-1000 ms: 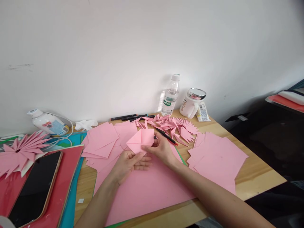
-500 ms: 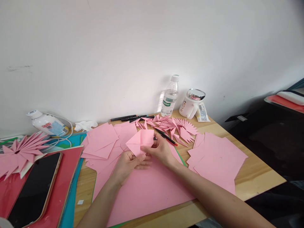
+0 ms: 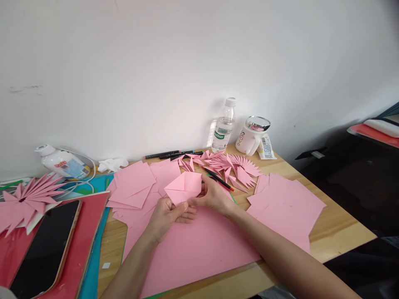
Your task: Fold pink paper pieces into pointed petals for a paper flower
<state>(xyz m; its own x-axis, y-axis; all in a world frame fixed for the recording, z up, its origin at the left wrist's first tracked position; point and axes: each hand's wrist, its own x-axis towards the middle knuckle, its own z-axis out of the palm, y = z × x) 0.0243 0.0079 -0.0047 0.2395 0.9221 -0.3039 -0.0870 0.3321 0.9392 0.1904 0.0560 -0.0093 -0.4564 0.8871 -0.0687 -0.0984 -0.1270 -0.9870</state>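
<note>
A small creased square of pink paper (image 3: 183, 186) is held up between both hands, above a large pink sheet (image 3: 212, 245). My left hand (image 3: 170, 216) pinches its lower edge with the thumb in front. My right hand (image 3: 213, 195) grips its right side, thumb along the lower right corner and the other fingers partly hidden behind. Fold lines cross the paper's middle, and its left side comes to a point. Behind the hands lie folded pink paper pieces (image 3: 240, 166) joined in a spiky fan, and a black pen with a red tip (image 3: 222, 182).
Pink sheets pile up at left (image 3: 132, 182) and right (image 3: 286, 207). Along the wall stand a water bottle (image 3: 223, 128) and a white mug (image 3: 246, 141), beside several pens (image 3: 162, 154). A phone (image 3: 46, 249), a paper pinwheel (image 3: 25, 199) and a white bottle (image 3: 64, 162) are at left.
The right thumb has slid down from the paper's middle to its lower right edge. The paper's lower part now shows more, and the left hand has barely shifted.
</note>
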